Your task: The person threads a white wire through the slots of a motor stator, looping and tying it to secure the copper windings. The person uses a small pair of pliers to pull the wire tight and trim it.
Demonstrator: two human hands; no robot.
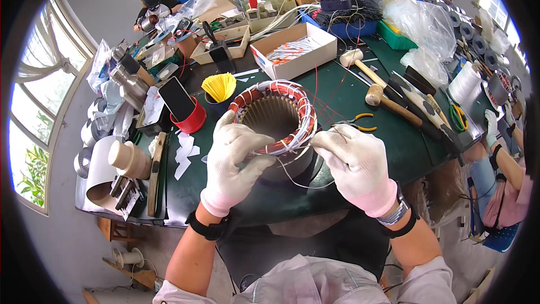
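A round motor stator (pixel 274 117) with copper windings bound in white cord stands on the dark green table (pixel 394 141) right in front of me. My left hand (pixel 235 160), in a white glove, grips its near left rim over the windings. My right hand (pixel 354 163), also gloved, is closed beside the near right rim and pinches a thin white cord (pixel 298 183) that loops down in front of the stator. Thin red wires (pixel 323 101) trail away from the winding to the right.
Behind the stator are a red cup (pixel 191 121) holding a phone, a cup of yellow strips (pixel 219 87) and an open cardboard box (pixel 295 50). Two mallets (pixel 388 101) and yellow-handled pliers (pixel 360 122) lie right. Other people work at the far left and right edge.
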